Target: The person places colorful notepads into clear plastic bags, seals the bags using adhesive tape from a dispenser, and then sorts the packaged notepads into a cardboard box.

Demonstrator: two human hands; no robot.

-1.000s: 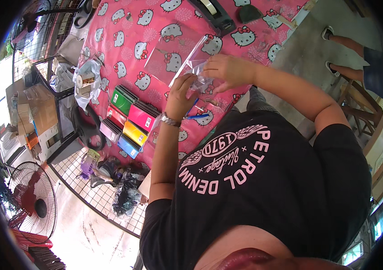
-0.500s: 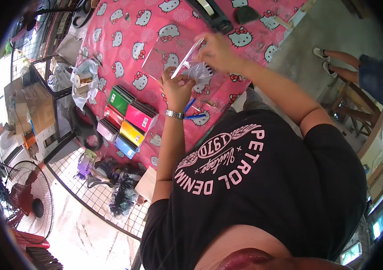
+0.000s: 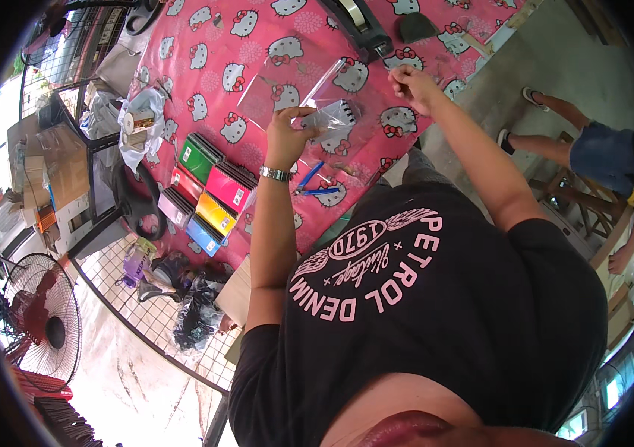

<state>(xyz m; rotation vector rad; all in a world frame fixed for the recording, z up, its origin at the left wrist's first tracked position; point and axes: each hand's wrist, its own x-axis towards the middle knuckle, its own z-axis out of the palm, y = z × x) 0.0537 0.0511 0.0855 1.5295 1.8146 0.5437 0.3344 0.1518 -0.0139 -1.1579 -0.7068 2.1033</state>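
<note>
My left hand (image 3: 288,140) pinches the near edge of a clear plastic sheet (image 3: 268,88) that lies on the pink table. Under the plastic, beside its fingertips, sits a small spiral notebook (image 3: 334,116) with a black coil. A folded flap of the sheet stands up and catches the light. Away from the sheet, to the right, my right hand (image 3: 415,88) is raised with its fingers curled together; what they hold, if anything, is too small to make out. A black tape dispenser (image 3: 360,30) stands just beyond that hand. Two blue pens (image 3: 311,176) lie below the notebook.
Several coloured spiral notebooks (image 3: 218,192) lie in rows left of my left forearm. A dark rounded object (image 3: 415,28) is beside the dispenser. Plastic bags (image 3: 142,127) hang at the table's left edge; a fan (image 3: 45,324) stands lower left. Another person (image 3: 604,153) is at right.
My right hand has let go of the plastic and moved right, towards the tape dispenser's near side. My left hand stays at the sheet's edge. The person at right has shifted.
</note>
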